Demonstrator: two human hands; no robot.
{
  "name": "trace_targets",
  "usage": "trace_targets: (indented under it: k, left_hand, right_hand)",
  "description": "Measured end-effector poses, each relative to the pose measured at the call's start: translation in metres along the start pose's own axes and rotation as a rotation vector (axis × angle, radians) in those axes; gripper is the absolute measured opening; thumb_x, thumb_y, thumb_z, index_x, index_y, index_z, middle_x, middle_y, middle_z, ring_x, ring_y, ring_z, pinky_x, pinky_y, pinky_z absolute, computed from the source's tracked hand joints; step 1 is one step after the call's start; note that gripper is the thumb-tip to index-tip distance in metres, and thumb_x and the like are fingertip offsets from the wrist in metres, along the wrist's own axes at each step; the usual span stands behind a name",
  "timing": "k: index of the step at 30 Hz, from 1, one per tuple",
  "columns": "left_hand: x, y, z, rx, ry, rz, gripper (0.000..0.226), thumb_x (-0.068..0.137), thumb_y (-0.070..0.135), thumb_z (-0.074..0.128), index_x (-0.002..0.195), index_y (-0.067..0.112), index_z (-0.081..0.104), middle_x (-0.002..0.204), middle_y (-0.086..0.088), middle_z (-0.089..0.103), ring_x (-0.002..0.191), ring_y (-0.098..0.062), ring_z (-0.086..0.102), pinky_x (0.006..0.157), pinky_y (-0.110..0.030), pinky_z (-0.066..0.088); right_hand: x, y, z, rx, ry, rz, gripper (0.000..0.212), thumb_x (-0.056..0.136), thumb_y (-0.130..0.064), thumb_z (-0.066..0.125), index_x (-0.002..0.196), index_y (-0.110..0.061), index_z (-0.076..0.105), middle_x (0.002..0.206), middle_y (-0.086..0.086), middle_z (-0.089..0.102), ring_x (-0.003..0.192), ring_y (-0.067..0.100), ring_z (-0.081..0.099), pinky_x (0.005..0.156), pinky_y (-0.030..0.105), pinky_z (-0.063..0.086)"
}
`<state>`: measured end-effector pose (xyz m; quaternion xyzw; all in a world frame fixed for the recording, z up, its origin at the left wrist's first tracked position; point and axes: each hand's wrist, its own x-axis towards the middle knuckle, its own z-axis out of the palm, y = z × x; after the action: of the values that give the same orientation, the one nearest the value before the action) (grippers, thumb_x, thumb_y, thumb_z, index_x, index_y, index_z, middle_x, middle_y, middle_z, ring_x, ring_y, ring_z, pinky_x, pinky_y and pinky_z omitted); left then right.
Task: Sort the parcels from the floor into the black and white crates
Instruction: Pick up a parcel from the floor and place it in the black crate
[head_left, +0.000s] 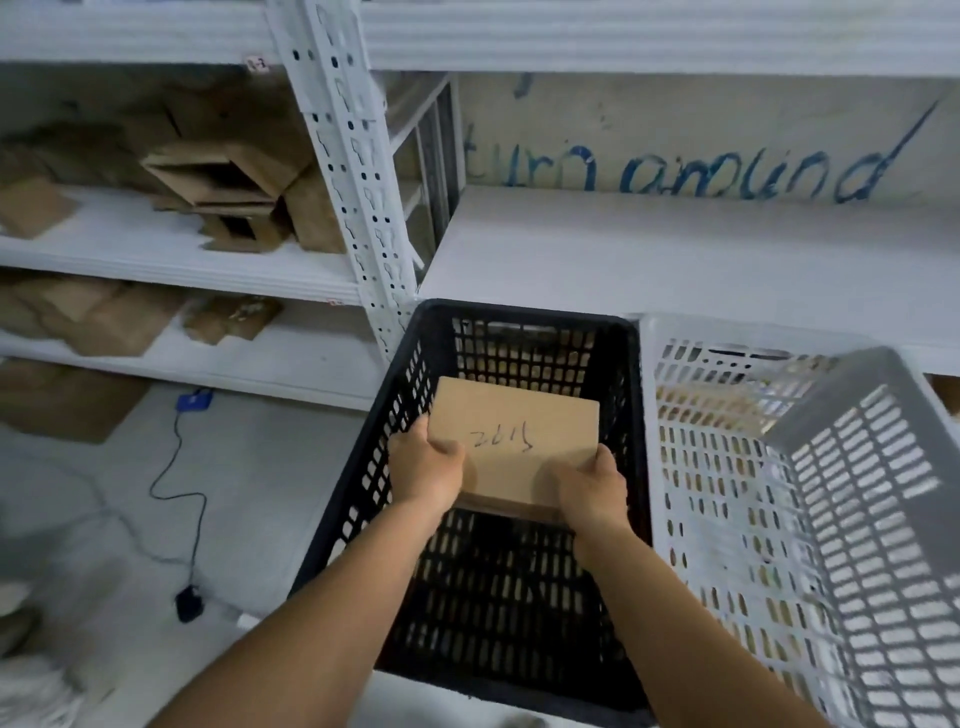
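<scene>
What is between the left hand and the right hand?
In the head view, the cardboard parcel lies between the left hand and right hand; both grip its near corners over the black crate.

The white crate (810, 519) runs off the right edge. Both hands cover the near corners of the parcel (514, 447), whose handwritten mark is illegible. The floor (78, 519) at left is blurred.

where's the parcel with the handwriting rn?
Head view, lower centre: the cardboard parcel is held by the left hand and right hand over the open black crate, with the white crate just to its right.
</scene>
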<state>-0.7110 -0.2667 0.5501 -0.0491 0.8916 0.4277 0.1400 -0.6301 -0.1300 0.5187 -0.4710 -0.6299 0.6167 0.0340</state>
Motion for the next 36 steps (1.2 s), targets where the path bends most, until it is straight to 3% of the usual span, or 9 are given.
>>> trace_targets:
  k: [3, 6, 12, 19, 24, 28, 31, 36]
  left_hand:
    - [0.019, -0.012, 0.014, 0.091, -0.053, -0.006, 0.07, 0.089, 0.021, 0.06, 0.15, 0.021, 0.025, 0.141, -0.005, 0.039, 0.123, -0.022, 0.048, 0.089, -0.025, 0.042]
    - [0.037, -0.022, 0.026, 0.186, -0.091, 0.033, 0.085, 0.081, 0.027, 0.071, 0.15, 0.026, 0.021, 0.138, -0.004, 0.041, 0.128, -0.024, 0.04, 0.101, -0.035, 0.042]
    - [0.079, -0.037, 0.048, 0.403, -0.292, 0.059, 0.094, 0.078, 0.041, 0.074, 0.15, 0.034, 0.015, 0.15, -0.006, 0.021, 0.139, -0.027, 0.022, 0.116, -0.04, 0.024]
    - [0.124, -0.06, 0.073, 0.46, -0.362, 0.074, 0.089, 0.083, 0.031, 0.071, 0.15, 0.036, 0.013, 0.157, -0.005, 0.003, 0.143, -0.03, 0.014, 0.115, -0.043, 0.02]
    - [0.151, -0.068, 0.083, 0.502, -0.337, 0.142, 0.088, 0.084, 0.027, 0.07, 0.151, 0.033, 0.013, 0.157, -0.008, 0.002, 0.143, -0.031, 0.013, 0.116, -0.042, 0.02]
    - [0.165, -0.066, 0.09, 0.565, -0.332, 0.184, 0.083, 0.088, 0.029, 0.066, 0.151, 0.03, 0.013, 0.159, -0.012, -0.01, 0.145, -0.034, 0.003, 0.116, -0.042, 0.015]
    - [0.172, -0.069, 0.095, 0.608, -0.324, 0.216, 0.081, 0.089, 0.032, 0.063, 0.152, 0.027, 0.012, 0.158, -0.017, -0.011, 0.146, -0.036, -0.001, 0.117, -0.043, 0.014]
    - [0.181, -0.07, 0.1, 0.685, -0.283, 0.325, 0.073, 0.095, 0.03, 0.053, 0.153, 0.021, 0.009, 0.16, -0.011, -0.01, 0.146, -0.031, -0.01, 0.118, -0.045, 0.011]
  right_hand:
    - [0.013, -0.001, 0.01, -0.08, 0.016, 0.071, 0.062, 0.089, -0.028, 0.056, 0.145, -0.032, 0.028, 0.143, 0.011, 0.029, 0.122, 0.038, 0.041, 0.1, 0.043, 0.041]
    - [0.025, -0.002, 0.02, -0.085, -0.016, 0.141, 0.076, 0.087, -0.024, 0.059, 0.15, -0.035, 0.018, 0.146, 0.013, 0.024, 0.123, 0.039, 0.039, 0.093, 0.04, 0.039]
    - [0.06, 0.007, 0.045, -0.099, -0.028, 0.187, 0.093, 0.083, -0.02, 0.069, 0.153, -0.032, 0.008, 0.154, 0.005, 0.016, 0.131, 0.031, 0.037, 0.088, 0.032, 0.038]
    - [0.116, 0.022, 0.08, -0.126, 0.085, 0.271, 0.071, 0.094, -0.025, 0.051, 0.152, -0.036, 0.012, 0.149, 0.006, 0.032, 0.125, 0.031, 0.044, 0.094, 0.039, 0.045]
    - [0.141, 0.026, 0.095, -0.152, 0.128, 0.248, 0.057, 0.095, -0.022, 0.052, 0.146, -0.025, 0.028, 0.134, 0.01, 0.051, 0.106, 0.027, 0.052, 0.071, 0.032, 0.043]
    - [0.156, 0.024, 0.106, -0.14, 0.138, 0.246, 0.063, 0.093, -0.018, 0.05, 0.149, -0.03, 0.024, 0.135, 0.01, 0.051, 0.115, 0.032, 0.053, 0.081, 0.033, 0.046]
    - [0.163, 0.022, 0.113, -0.112, 0.149, 0.249, 0.069, 0.091, -0.009, 0.047, 0.15, -0.033, 0.021, 0.137, 0.009, 0.05, 0.114, 0.032, 0.054, 0.091, 0.041, 0.051]
    - [0.168, 0.017, 0.12, -0.125, 0.118, 0.237, 0.071, 0.093, -0.011, 0.047, 0.152, -0.036, 0.015, 0.144, 0.007, 0.044, 0.119, 0.032, 0.051, 0.093, 0.041, 0.049]
